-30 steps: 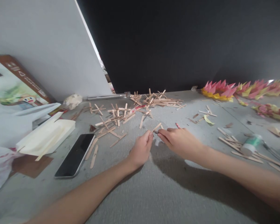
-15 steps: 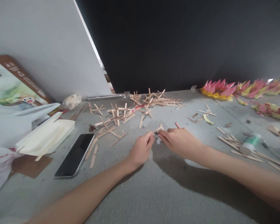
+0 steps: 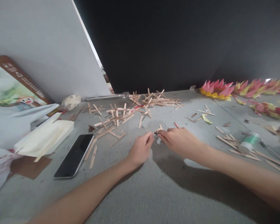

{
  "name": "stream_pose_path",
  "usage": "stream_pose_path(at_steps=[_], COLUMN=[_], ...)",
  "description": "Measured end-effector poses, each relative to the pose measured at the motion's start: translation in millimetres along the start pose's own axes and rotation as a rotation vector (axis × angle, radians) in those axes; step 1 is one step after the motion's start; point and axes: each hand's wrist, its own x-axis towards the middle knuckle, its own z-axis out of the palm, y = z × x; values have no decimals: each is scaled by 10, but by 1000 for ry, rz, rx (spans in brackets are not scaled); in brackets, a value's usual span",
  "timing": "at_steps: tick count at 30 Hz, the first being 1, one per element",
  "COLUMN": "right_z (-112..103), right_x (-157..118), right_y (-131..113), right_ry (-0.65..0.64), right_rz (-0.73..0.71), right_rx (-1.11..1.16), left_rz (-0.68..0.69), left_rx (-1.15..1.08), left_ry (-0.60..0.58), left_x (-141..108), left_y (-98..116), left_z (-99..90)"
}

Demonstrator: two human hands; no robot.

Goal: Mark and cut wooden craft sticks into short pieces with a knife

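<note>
My left hand (image 3: 140, 147) is closed in a pinch on a small wooden craft stick (image 3: 160, 127), whose pale end shows just beyond the fingertips. Close against it, my right hand (image 3: 177, 138) is also closed, its thumb and forefinger meeting the stick. Something small and dark shows at the right fingertips, and a thin red tip (image 3: 176, 124) sticks up behind the knuckles; I cannot make out what the right hand holds. Past both hands lies a pile of craft sticks (image 3: 163, 101), several of them joined in crosses (image 3: 117, 115).
To the left lie a phone (image 3: 73, 157) and an open white box (image 3: 44, 140). A white-and-green bottle (image 3: 248, 143) rests among loose sticks at right. Pink and yellow folded-paper pieces (image 3: 217, 90) stand along the black panel (image 3: 177, 43).
The view has shifted very slightly. Both hands stay together at the same spot; the dark bit between the fingertips shows less now.
</note>
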Motion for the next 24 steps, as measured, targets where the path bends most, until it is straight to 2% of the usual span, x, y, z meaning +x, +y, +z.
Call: stream_pose_path(at_steps=[13,24], right_z=[-4,-133], right_x=[-19,-11], right_y=[20,57], right_ry=[34,-18], right_rz=[-16,-12], right_rx=[-75,-68], left_rz=[2,-8], left_rx=[-15,22], left_ry=[-12,-29], left_x=[8,18], left_y=[14,9], left_z=[-3,3])
